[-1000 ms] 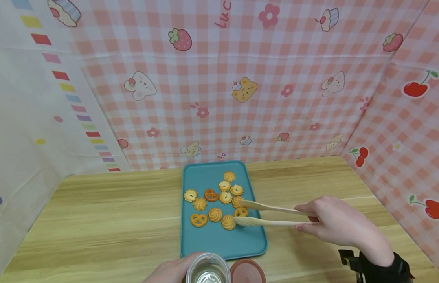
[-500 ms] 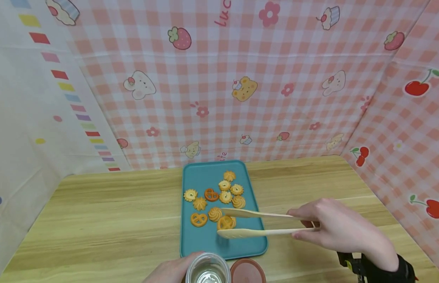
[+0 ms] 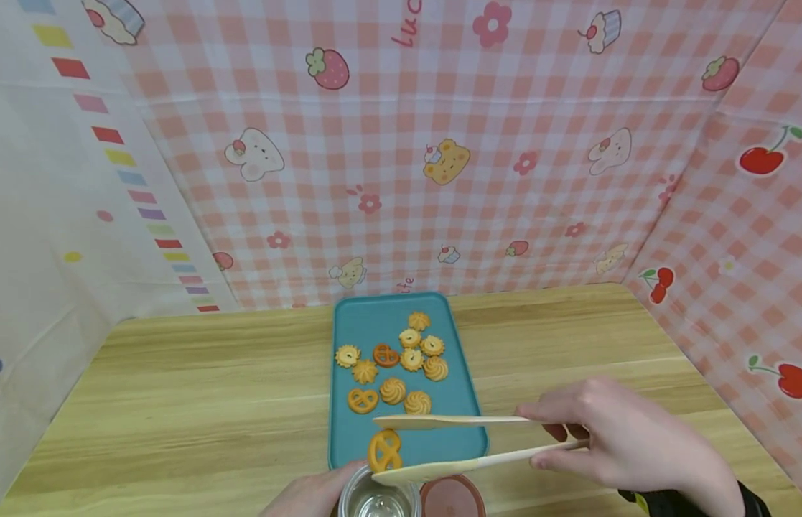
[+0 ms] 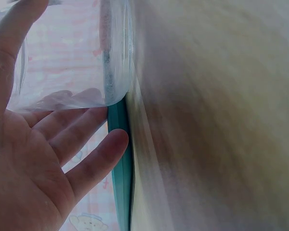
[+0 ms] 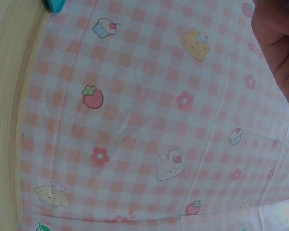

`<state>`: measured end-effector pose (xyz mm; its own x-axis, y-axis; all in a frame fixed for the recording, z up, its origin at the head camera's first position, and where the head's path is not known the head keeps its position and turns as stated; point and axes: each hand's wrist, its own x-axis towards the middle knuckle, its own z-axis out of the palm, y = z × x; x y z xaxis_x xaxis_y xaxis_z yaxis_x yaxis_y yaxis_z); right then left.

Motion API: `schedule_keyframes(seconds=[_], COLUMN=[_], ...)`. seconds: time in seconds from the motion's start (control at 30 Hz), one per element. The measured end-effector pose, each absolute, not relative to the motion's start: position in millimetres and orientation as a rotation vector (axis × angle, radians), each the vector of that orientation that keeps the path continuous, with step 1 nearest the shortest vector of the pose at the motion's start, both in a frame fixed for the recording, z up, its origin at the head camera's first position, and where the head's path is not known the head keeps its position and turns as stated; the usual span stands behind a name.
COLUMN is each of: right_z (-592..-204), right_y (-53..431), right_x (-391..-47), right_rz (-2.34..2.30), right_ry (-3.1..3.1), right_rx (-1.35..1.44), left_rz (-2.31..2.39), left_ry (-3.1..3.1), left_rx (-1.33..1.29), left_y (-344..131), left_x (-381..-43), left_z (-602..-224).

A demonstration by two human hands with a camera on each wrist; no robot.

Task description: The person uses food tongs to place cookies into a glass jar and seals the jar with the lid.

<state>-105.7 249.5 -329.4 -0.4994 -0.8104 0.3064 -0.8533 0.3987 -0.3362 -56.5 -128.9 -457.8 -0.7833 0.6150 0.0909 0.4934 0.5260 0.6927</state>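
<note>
My left hand [image 3: 310, 495] grips a clear jar [image 3: 410, 502] at the bottom of the head view. In the left wrist view, its thumb lies on the near side of the jar [image 4: 62, 62], with fingers beyond. My right hand [image 3: 610, 431] holds pale wooden-looking tongs [image 3: 439, 470], one arm by the thumb and the other by the fingers. A pretzel [image 3: 385, 452] stands between the tong tips, over the far edge of the jar's mouth. The right wrist view shows only part of the right hand [image 5: 279, 53].
Several cookies [image 3: 393, 390] and two more pretzels [image 3: 362, 401] lie on a teal tray [image 3: 362, 449]. A reddish-brown round lid [image 3: 452, 499] sits right of the jar. Wooden tabletop [image 3: 200, 402] surrounds the tray, with pink checked cloth [image 3: 401, 215] behind.
The tongs took the pretzel from the tray's right side and carried it left and toward me, to the jar's mouth. The left hand and jar have stayed in place.
</note>
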Motion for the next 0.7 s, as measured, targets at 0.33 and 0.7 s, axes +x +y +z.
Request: schedule_keyframes(seconds=[0.33, 0.7], right_z=[-317.4, -319.3], right_y=[237.6, 231.8], right_x=[-90.3, -84.0], right_rz=[0.668, 0.652], right_ry=[-2.639, -2.677], right_rx=[1.541, 1.525], left_rz=[1.023, 1.031], left_ry=[2.571, 2.549], left_rx=[0.894, 0.852], left_y=[-128.9, -129.9], left_x=[-58.9, -58.8], left_z=[-454.2, -453.0])
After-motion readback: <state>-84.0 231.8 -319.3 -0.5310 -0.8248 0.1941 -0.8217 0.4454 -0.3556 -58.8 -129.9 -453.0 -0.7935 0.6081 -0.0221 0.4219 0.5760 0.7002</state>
